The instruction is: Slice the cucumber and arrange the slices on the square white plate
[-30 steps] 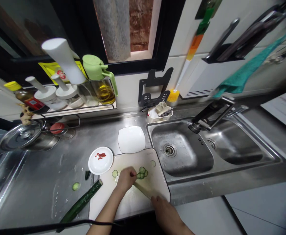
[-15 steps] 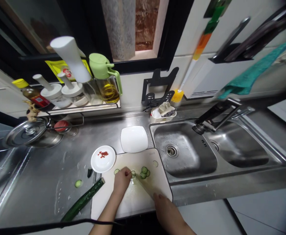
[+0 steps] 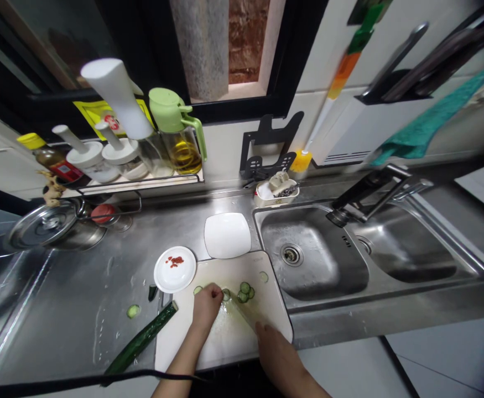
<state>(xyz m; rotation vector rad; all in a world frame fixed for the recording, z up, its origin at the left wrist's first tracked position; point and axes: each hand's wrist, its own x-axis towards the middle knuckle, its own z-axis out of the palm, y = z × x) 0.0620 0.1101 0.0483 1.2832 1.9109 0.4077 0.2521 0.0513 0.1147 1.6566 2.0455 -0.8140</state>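
My left hand (image 3: 207, 303) is over the middle of the white cutting board (image 3: 266, 331), its fingers pinched at the edge of a cucumber slice (image 3: 225, 295). My right hand (image 3: 271, 341) is closed round the handle end of a knife (image 3: 244, 314), whose blade points up and left toward that slice. Several cucumber slices (image 3: 244, 292) lie in a cluster right of the blade. One more slice (image 3: 264, 276) sits near the board's right edge, and another (image 3: 197, 289) is partly behind my left hand. A long cucumber piece (image 3: 144, 338) rests across the board's left edge.
Behind the board stand a square white plate (image 3: 227, 236) and a round plate (image 3: 175, 282) with red bits. A cucumber end (image 3: 152, 292) and a slice (image 3: 133, 311) lie on the counter. The sink (image 3: 308, 276) is to the right; a black cord (image 3: 142, 375) crosses the lower left.
My right hand has shifted slightly up and left with the knife. My left hand stays in nearly the same place, still pinched beside the slice.
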